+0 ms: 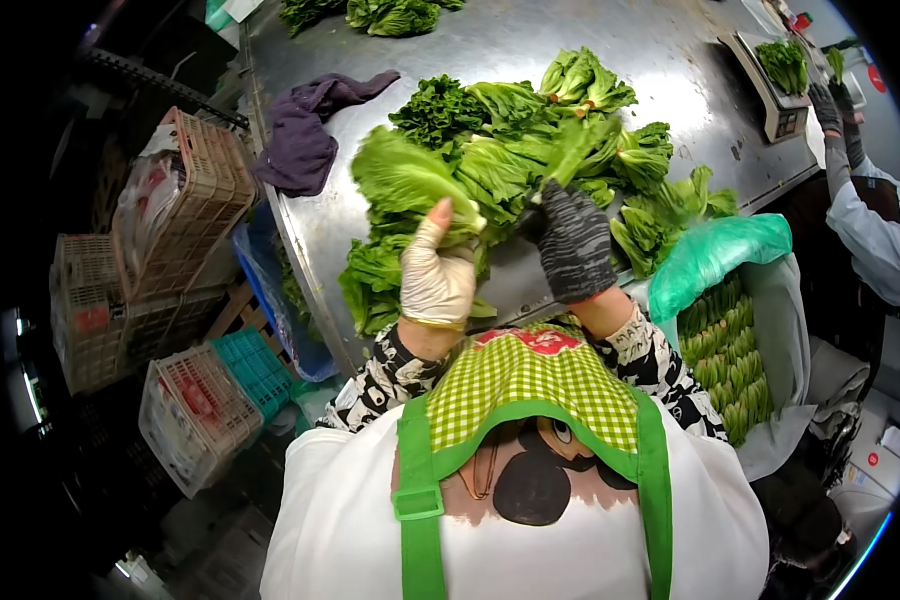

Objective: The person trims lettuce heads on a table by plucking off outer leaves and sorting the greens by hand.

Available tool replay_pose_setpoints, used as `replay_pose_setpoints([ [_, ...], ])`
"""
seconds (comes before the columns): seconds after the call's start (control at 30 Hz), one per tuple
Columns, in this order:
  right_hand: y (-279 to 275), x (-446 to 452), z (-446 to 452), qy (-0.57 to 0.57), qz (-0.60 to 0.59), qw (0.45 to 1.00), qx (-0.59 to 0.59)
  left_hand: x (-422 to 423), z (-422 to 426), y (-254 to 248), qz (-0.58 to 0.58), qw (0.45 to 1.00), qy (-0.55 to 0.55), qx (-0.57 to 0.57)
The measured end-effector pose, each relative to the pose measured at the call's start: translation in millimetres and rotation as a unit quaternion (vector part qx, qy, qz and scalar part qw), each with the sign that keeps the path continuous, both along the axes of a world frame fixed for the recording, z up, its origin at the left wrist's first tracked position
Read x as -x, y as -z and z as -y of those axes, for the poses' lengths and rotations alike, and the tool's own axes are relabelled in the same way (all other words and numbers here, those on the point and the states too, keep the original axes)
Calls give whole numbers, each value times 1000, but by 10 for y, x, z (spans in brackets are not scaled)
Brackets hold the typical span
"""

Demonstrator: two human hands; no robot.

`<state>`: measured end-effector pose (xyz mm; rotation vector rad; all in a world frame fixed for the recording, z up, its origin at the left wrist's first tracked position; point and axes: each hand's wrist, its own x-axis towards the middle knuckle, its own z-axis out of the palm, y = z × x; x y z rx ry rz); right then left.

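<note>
In a pale, thin glove, my left hand (438,275) is closed around the lower part of a head of lettuce (402,180), its thumb pointing up along the leaves. My right hand (573,245) wears a dark grey knitted glove. Its fingers pinch the base of a lettuce leaf (574,150) that stands up above them. A pile of lettuce heads (500,165) lies on the metal table (660,60) just beyond both hands. More loose lettuce (370,285) rests to the left of my left hand, and another bunch (675,215) to the right of my right hand.
A purple cloth (310,130) hangs at the table's left edge. Plastic crates (185,210) and a blue-lined bin (285,290) stand at left. On the right is a lined crate (792,330) of packed lettuce. A co-worker's gloved hand (825,108) is beside a scale (785,122).
</note>
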<state>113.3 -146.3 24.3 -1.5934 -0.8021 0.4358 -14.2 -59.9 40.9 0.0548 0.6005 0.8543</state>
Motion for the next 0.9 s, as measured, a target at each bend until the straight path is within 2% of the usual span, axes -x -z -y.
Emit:
replay_pose_setpoints([
  [0.03, 48, -24, 7, -6, -69, 998, -4, 57, -62, 8, 4, 1000, -17, -8],
  [0.1, 57, -77, 45, -69, -70, 991, 95, 165, -156, -2, 2, 999, -42, -28],
  [0.2, 39, 72, 22, -245, -21, 945, 215, 258, -189, -78, -29, 996, -38, -73],
  [0.23, -34, 187, 47, -192, 10, 952, 237, 283, -183, -103, -56, 994, -27, -88],
  [0.33, -134, 241, -23, -146, 117, 981, 62, 259, -110, -117, -127, 985, -26, -112],
  [0.37, -220, 234, -28, -141, 162, 976, 38, 234, -87, -93, -177, 980, -20, -85],
  [0.4, -268, 231, -46, -154, 200, 967, 37, 178, -34, -105, -202, 973, -13, -107],
  [0.47, -326, 212, -94, -177, 278, 944, 34, 107, 61, -157, -240, 967, 41, -72],
  [0.5, -342, 214, -122, -183, 290, 938, 47, 84, 115, -185, -193, 976, 58, -85],
  [0.6, -190, 219, -104, -93, 199, 975, -5, 116, 102, -22, -88, 993, 53, -54],
  [0.63, -192, 236, -92, -86, 51, 995, 26, 90, 82, -64, -86, 994, 51, -52],
  [0.73, -306, 146, -59, -89, -104, 990, 46, 110, 33, 197, -52, 994, 88, -26],
  [0.77, -272, 95, -44, -115, -20, 992, 42, 135, 28, 328, -23, 994, 106, -15],
  [0.87, -241, 121, -21, -155, 19, 987, 42, 66, 44, 335, 33, 989, 135, 52],
  [0.9, -279, 136, -18, -161, -96, 976, 111, 25, 48, 225, 51, 989, 133, 45],
])
